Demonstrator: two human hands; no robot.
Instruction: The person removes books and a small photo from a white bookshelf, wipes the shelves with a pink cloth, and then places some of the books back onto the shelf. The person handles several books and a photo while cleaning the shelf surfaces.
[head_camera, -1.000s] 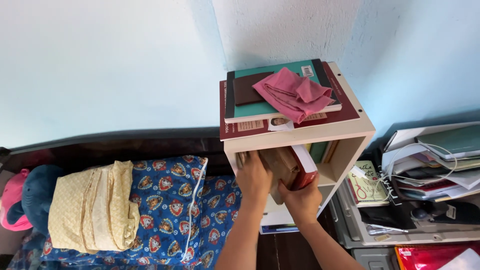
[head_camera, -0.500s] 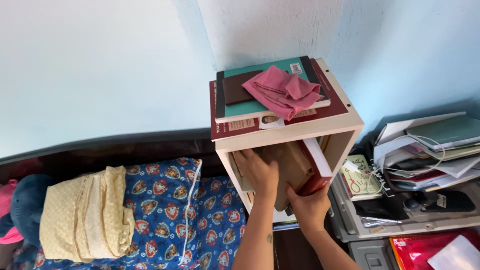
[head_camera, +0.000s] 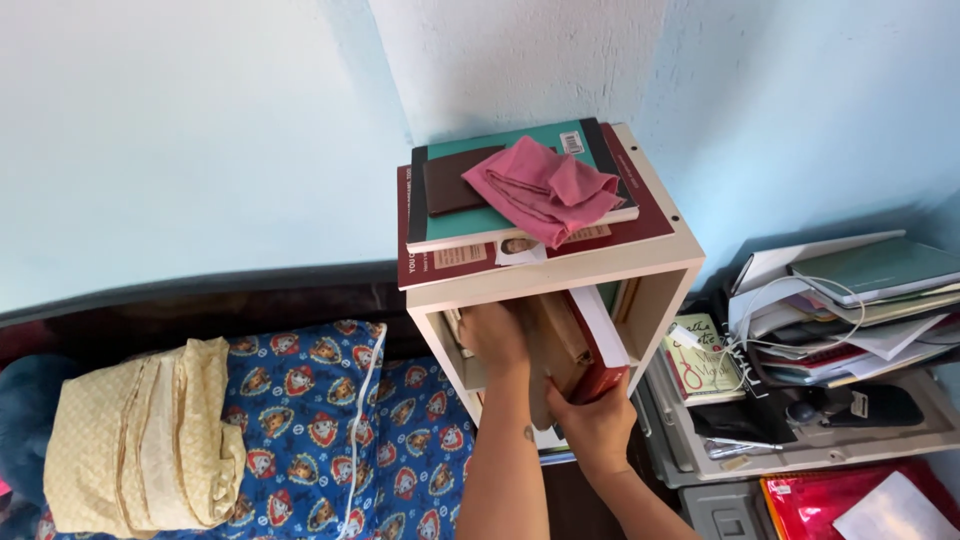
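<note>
Room: pale blue walls meeting at a white plastered corner, seen from above.
Red book: thick hardback, red cover, white page block facing up and outward; it stands tilted in the upper compartment of the shelf, leaning left against the brown books.
Brown books: tan and brown volumes packed upright in the same compartment, just left of the red one and touching it.
Right hand: clasped around the lower edge of the red book, thumb on its near side, fingers underneath.
Left hand: reaching into the compartment, palm pressed against the brown books; whether its fingers grip one cannot be told, since they are hidden inside.
Shelf: small cream cube unit, open at the front, set in the corner.
Shelf top: a wide maroon book at the bottom, a teal book on it, a dark brown wallet and a crumpled pink cloth lying on the teal cover.
Right of shelf: a grey tray with a heap of papers and folders and a white cable.
Left of shelf: a bed with a blue cartoon-print pillow and a folded yellow cloth beside it.
</note>
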